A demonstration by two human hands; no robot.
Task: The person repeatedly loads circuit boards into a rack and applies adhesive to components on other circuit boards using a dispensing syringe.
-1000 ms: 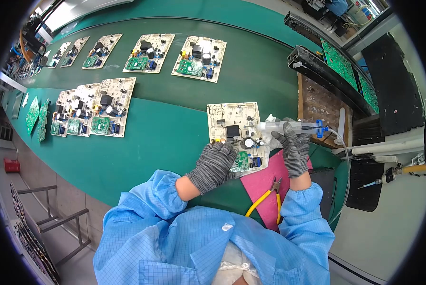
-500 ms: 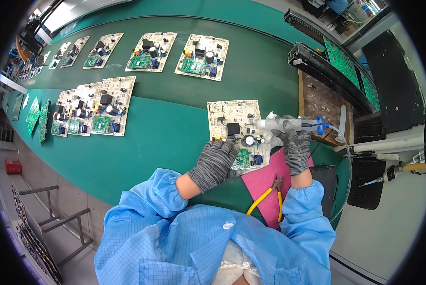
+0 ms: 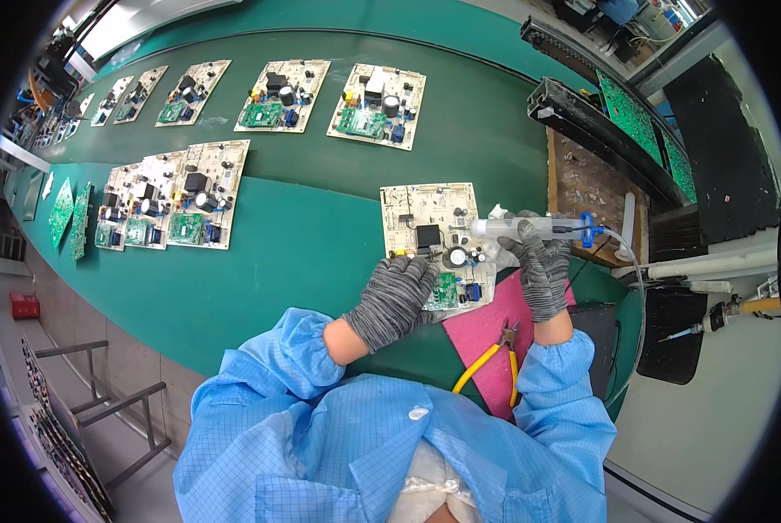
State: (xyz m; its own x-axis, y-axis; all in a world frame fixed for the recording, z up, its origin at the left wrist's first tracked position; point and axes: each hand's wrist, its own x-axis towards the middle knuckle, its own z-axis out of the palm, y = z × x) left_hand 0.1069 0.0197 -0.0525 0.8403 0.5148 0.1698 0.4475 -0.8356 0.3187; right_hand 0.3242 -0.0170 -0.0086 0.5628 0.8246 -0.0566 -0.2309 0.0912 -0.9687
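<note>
A cream circuit board (image 3: 415,207) with a black block, round capacitors and a small green daughterboard lies in front of me. My left hand (image 3: 392,301), in a grey striped glove, is closed on the board's lower left edge, with the fingertips over its face. In my gloved right hand (image 3: 540,268) is a translucent dispensing syringe (image 3: 499,228), held nearly level, its tip end pointing left over the board's components. A blue cap (image 3: 589,230) joins the syringe to a clear hose (image 3: 636,261). White crumpled material (image 3: 499,213) shows behind the barrel.
Yellow-handled cutters (image 3: 486,366) rest on a pink mat (image 3: 469,336) near my right forearm. Overlapping boards (image 3: 220,166) lie on the green table to the left. A row of boards (image 3: 377,105) sits on the belt beyond. A black rail (image 3: 608,139) stands at the right.
The boards in the far row have shifted slightly to the right. Both hands, the syringe and the board in front of me look almost the same.
</note>
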